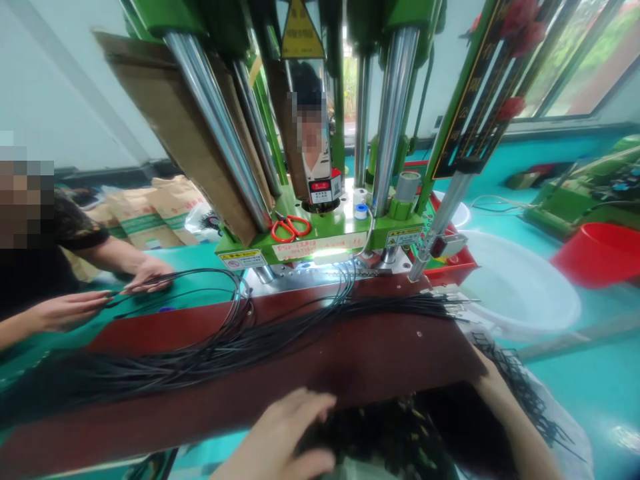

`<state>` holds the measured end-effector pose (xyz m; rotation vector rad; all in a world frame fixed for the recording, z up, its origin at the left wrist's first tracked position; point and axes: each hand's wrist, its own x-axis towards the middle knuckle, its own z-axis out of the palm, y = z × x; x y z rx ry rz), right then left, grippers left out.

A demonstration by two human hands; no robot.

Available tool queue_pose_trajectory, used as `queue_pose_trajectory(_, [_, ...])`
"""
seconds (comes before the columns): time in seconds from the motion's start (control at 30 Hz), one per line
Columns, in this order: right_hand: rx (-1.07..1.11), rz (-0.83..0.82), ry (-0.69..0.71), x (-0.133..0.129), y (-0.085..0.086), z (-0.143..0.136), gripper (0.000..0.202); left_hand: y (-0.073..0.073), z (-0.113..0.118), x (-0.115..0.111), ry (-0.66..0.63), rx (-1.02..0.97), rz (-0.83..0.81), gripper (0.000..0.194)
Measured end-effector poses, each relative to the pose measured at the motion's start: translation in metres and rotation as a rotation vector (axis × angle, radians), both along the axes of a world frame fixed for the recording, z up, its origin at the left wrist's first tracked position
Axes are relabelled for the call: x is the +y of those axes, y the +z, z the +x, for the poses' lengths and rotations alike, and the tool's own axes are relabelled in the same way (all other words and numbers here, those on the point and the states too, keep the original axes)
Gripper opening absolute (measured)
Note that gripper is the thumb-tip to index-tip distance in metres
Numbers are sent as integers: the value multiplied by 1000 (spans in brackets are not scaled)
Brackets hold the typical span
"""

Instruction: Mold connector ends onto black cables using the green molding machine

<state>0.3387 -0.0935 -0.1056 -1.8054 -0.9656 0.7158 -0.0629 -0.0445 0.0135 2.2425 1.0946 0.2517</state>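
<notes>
My left hand (295, 430) is at the near edge of the dark red board (370, 353), fingers apart, holding nothing. At the right end of the board is my right hand (487, 373), its fingers hidden behind the edge near a pile of black plastic pieces (525, 393). A long bundle of black cables (200, 363) lies along the board, its metal-tipped ends (457, 305) at the right. Some cables loop up under the green press (325, 233). Red-handled scissors (290, 229) rest on the press.
Another person's hands (150, 275) hold cables at the left. Metal columns (215, 127) rise from the press. To the right are a red tray (457, 267), a large white tub (520, 280) and a red bucket (600, 253). Paper sacks (145, 217) stand behind at left.
</notes>
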Motion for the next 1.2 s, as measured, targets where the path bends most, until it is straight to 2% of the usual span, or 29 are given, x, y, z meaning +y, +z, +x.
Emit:
queue_pose_trajectory(0.07, [-3, 20, -19, 1, 4, -1, 44, 9, 45, 27, -95, 57, 198, 44])
queue_pose_trajectory(0.17, [9, 61, -28, -4, 14, -2, 46, 6, 104, 72, -131, 118, 455, 47])
queue_pose_trajectory(0.23, [31, 73, -52, -12, 22, -1, 44, -3, 132, 97, -97, 186, 583, 50])
queue_pose_trajectory(0.33, [27, 72, -110, -26, 33, 1, 39, -14, 155, 122, -130, 285, 647, 42])
queue_pose_trajectory(0.43, [-37, 46, -132, -35, 38, 3, 38, -15, 160, 135, -246, 319, 613, 30])
queue_pose_trajectory(0.53, [-102, 43, -105, -38, 38, 5, 38, -8, 158, 142, -325, 229, 494, 21])
queue_pose_trajectory(0.6, [-146, 61, -86, -37, 38, 5, 36, -4, 155, 144, -299, 103, 375, 15])
queue_pose_trajectory(0.77, [-346, 142, -62, -32, 44, 3, 31, 9, 144, 141, -124, -210, 130, 9])
queue_pose_trajectory(0.9, [-614, 292, -118, -27, 63, -15, 25, 20, 132, 136, -126, -370, -47, 12])
queue_pose_trajectory(0.97, [-650, 350, -91, -23, 76, -30, 23, 23, 128, 134, -132, -426, -116, 14])
queue_pose_trajectory(1.07, [-583, 399, 25, -14, 91, -56, 23, 24, 129, 130, -111, -455, -108, 14])
queue_pose_trajectory(1.2, [-427, 450, 159, -1, 100, -85, 23, 21, 134, 126, -31, -460, 58, 12])
